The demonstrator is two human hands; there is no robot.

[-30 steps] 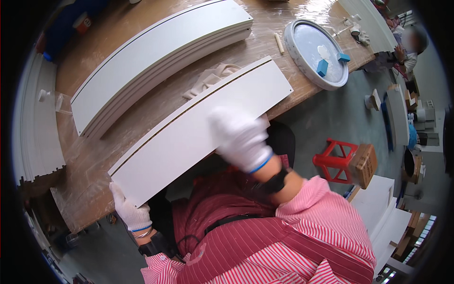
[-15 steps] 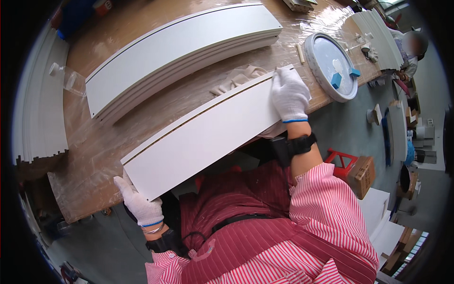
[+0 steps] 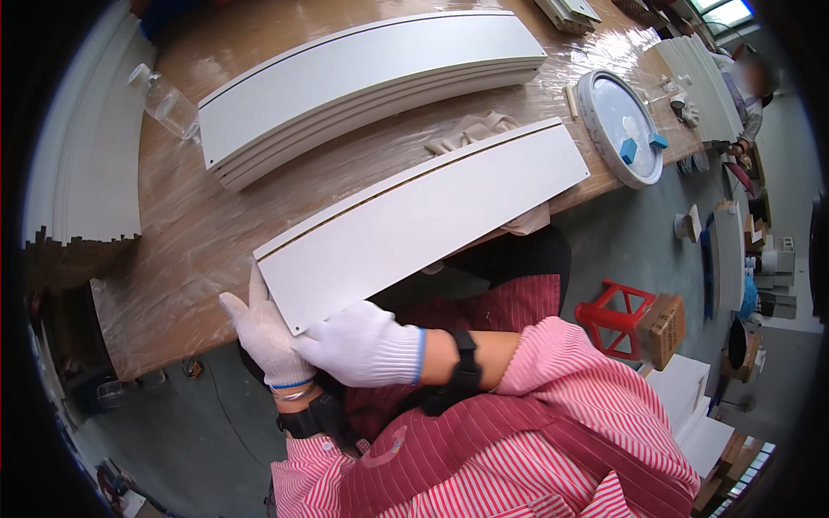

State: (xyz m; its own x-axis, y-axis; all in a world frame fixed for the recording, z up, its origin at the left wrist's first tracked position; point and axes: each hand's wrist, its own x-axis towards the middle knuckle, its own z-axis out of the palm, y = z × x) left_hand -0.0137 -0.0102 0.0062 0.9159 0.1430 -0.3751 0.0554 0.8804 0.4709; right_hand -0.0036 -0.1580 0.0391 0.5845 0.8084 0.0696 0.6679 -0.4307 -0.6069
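A long white panel (image 3: 423, 224) with a dark groove along its far edge lies slantwise at the table's near edge. Against its left end is my left hand (image 3: 272, 337) in a white knitted glove, one finger running up along the end and the others partly hidden at the corner. My right hand (image 3: 363, 345), gloved alike, is closed at the near left corner and touches my left hand. Its fingertips are hidden, so whatever lies in them does not show. Behind the panel sits a stack of similar white panels (image 3: 371, 65), with a crumpled beige cloth (image 3: 475, 132) between.
To the right a round whitish lid (image 3: 617, 112) holds blue blocks (image 3: 629, 151). A clear plastic bottle (image 3: 168, 105) lies beside tall stacked panels (image 3: 86, 138) at left. A red stool (image 3: 617, 319) and a cardboard box (image 3: 663, 328) stand on the floor. Another person (image 3: 747, 95) is at far right.
My right hand has let go of the panel's right end and moved left to the near left corner, beside my left hand. In the picture the table and panels have shifted slightly right.
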